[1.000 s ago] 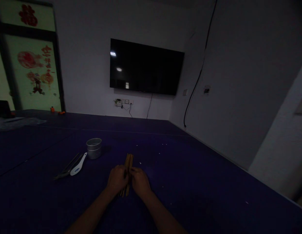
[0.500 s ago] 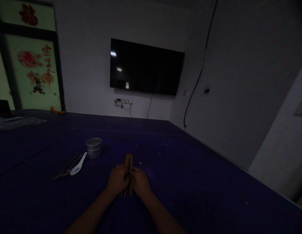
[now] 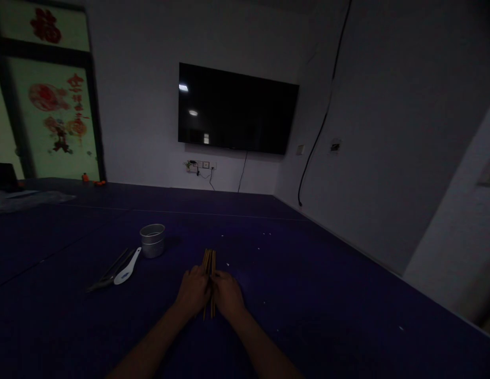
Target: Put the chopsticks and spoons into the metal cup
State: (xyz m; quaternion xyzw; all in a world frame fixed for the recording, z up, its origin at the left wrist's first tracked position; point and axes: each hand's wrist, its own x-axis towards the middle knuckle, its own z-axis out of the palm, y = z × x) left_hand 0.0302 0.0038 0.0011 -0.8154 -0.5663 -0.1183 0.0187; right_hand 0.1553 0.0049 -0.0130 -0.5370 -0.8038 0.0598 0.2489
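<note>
Several thin wooden chopsticks [image 3: 209, 258] lie in a bundle on the dark blue tabletop [image 3: 324, 295], pointing away from me. My left hand [image 3: 194, 289] is closed around the bundle from the left. From the right, my right hand [image 3: 227, 295] grips the same chopsticks, its fingers close to those of the left. The sticks poke out beyond both hands and show again below them; their middle is hidden by the fingers.
Left of my hands stand a metal cup [image 3: 153, 242] and, beside it, a white spoon [image 3: 127, 267] next to dark tongs-like utensils [image 3: 110, 273]. Clear plastic [image 3: 35, 199] lies at the far left. Small white bits [image 3: 228, 264] dot the table. A television [image 3: 237, 110] hangs on the wall.
My left hand has shifted slightly right, toward the right hand, and the chopsticks' near ends sit closer together. The right hand has barely moved.
</note>
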